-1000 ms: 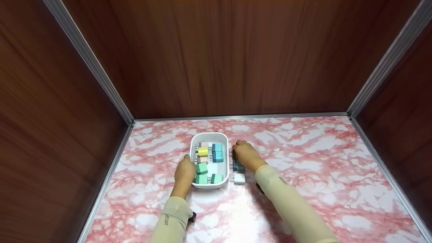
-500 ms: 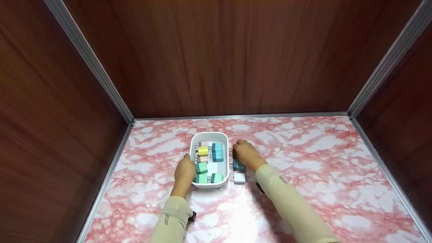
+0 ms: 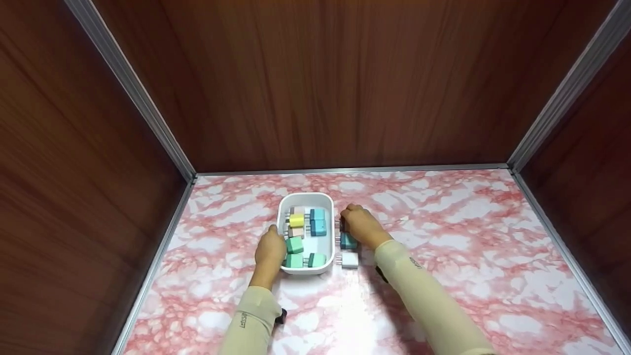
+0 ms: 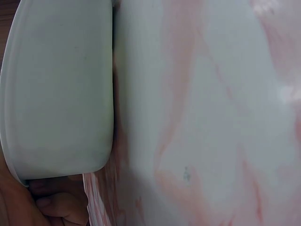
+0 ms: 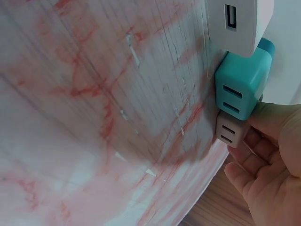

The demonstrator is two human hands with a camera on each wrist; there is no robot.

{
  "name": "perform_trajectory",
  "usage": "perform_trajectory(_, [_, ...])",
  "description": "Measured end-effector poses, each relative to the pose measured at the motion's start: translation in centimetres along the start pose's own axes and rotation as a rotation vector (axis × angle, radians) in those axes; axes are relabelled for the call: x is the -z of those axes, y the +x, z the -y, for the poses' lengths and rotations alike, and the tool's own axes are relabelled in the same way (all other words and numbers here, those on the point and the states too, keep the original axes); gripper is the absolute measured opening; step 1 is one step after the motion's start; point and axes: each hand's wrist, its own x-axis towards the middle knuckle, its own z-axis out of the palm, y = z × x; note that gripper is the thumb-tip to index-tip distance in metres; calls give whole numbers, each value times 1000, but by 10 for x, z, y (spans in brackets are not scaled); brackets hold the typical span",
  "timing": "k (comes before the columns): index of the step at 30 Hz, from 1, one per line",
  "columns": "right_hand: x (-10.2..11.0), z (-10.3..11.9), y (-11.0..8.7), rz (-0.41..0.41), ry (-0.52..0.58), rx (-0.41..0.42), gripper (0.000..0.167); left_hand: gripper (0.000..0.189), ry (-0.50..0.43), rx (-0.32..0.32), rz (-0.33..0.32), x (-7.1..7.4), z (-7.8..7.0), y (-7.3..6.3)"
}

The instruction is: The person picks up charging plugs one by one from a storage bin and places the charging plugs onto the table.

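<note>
My left hand (image 3: 270, 249) grips the left side of a white plastic bin (image 3: 305, 197), and its curled fingers show against the bin's outer wall (image 4: 61, 89) in the left wrist view. Inside lie several charger plugs: green, blue, pinkish and a yellow one (image 3: 296, 220). Just right of the bin, my right hand (image 3: 362, 224) pinches a pinkish-beige charger plug (image 5: 230, 128) between thumb and fingers; the head view mostly hides it. Beside that plug stand a teal charger plug (image 5: 240, 84) and a white charger plug (image 3: 350, 260), in a column with prongs toward the bin.
The tabletop (image 3: 458, 246) has a red-and-white marbled surface. Dark wood-grain panels (image 3: 315, 88) with metal edge strips enclose it at the back and both sides.
Hardly anything differs. My right hand sits very slightly further right, showing a little more of the teal plug. The left hand and bin stay put.
</note>
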Motion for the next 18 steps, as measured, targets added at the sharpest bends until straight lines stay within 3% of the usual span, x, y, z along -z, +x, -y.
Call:
perform_trajectory(9, [3,1,0,-16,17,-3,12,34,19,2,2,-1,0,2])
perform_trajectory(18, [13,10,5,-24,51,-67,29,35,17,15,9,0,-1,1])
